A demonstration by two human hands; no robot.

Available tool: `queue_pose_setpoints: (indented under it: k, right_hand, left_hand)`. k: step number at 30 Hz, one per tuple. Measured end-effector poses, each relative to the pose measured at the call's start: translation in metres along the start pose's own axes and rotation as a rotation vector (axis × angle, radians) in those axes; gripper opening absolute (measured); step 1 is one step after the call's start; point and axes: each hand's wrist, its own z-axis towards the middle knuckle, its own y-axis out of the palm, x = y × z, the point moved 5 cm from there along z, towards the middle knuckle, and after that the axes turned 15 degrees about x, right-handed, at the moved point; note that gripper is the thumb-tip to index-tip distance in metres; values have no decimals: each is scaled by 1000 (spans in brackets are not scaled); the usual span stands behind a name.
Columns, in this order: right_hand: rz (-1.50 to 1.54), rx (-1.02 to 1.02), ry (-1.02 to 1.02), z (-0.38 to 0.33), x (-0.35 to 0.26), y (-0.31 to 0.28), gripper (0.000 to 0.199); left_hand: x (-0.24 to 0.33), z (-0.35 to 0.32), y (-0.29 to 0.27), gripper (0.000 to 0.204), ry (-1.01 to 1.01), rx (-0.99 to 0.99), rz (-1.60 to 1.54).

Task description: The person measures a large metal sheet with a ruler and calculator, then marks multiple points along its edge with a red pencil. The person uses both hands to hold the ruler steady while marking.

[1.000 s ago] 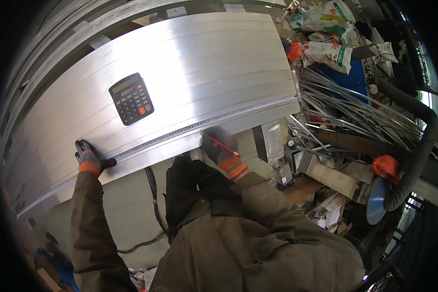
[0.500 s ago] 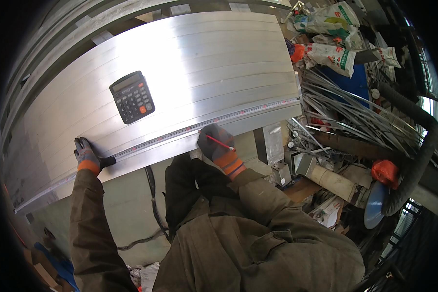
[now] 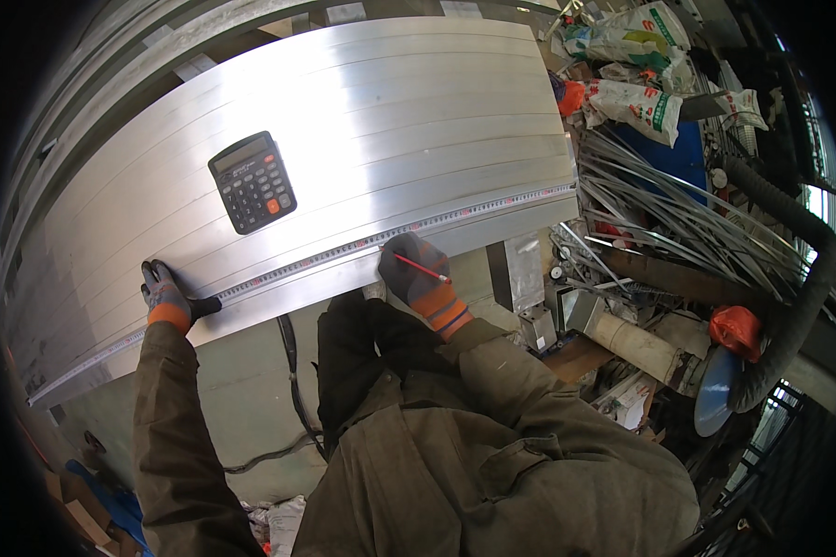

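Note:
My right hand (image 3: 412,267), in a grey glove with an orange cuff, is closed on a red pencil (image 3: 424,269) beside the near edge of the silvery metal bars (image 3: 409,111). A tape measure's blade (image 3: 344,249) lies stretched along the bars, parallel to that edge. My left hand (image 3: 168,295), gloved alike, presses on the bars with fingers and thumb spread, lying across the blade and hiding part of it. Beyond the blade, between both hands, a black calculator (image 3: 251,182) with grey and orange keys rests on the metal.
At the right lie a heap of thin metal strips (image 3: 659,204), several printed white bags (image 3: 636,110), a red plastic bag (image 3: 736,331) and a thick flexible hose (image 3: 790,209). A black cable (image 3: 291,371) runs below the near edge. Metal rails (image 3: 93,121) stand behind.
Almost nothing differs. My right hand and the pencil have shifted very slightly; the left hand, tape and calculator stay in place.

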Motion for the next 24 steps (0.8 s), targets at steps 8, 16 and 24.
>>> queue_pose_setpoints:
  k: [8,16,24]
  right_hand:
    - [18,-13,-20,2,-2,-1,8]
    - [16,-29,7,3,-2,0,8]
    - [49,-83,59,3,-1,-3,7]
  left_hand:
    - [1,-3,-2,185,1,4,1]
    - [1,-2,-1,185,2,9,0]
    - [0,-2,-1,184,1,14,-5]
